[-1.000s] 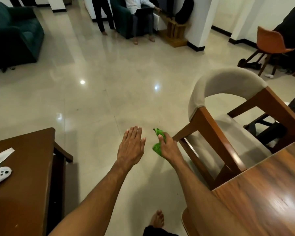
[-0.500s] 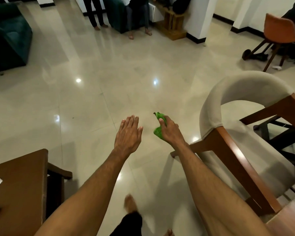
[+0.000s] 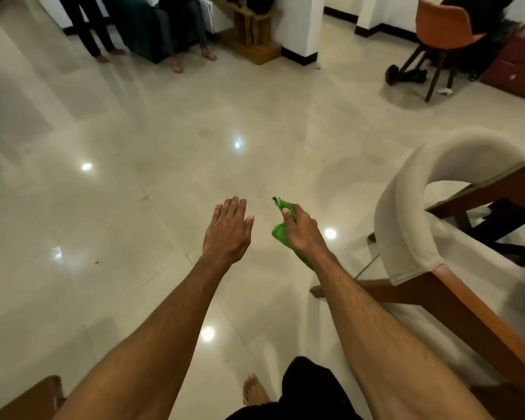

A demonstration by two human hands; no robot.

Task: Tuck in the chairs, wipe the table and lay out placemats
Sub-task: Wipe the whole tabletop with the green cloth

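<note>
One cut-off wooden corner at bottom left may be a table; the rest is hidden. The left hand is flat, fingers straight, empty, likely free for the chair. The right hand grips a bunched green cloth, probably kept for wiping. That chair stands just right, partly cropped; no placemats show

Shot from 1 wide-angle camera worn on the head, aimed forward and down at the floor. Close above both forearms, stretched from the bottom edge to the left hand and right hand at mid-frame. Framed on the right by a nearby padded chair, cut off at the edge, and along the top by far-off legs and an orange chair.
</note>
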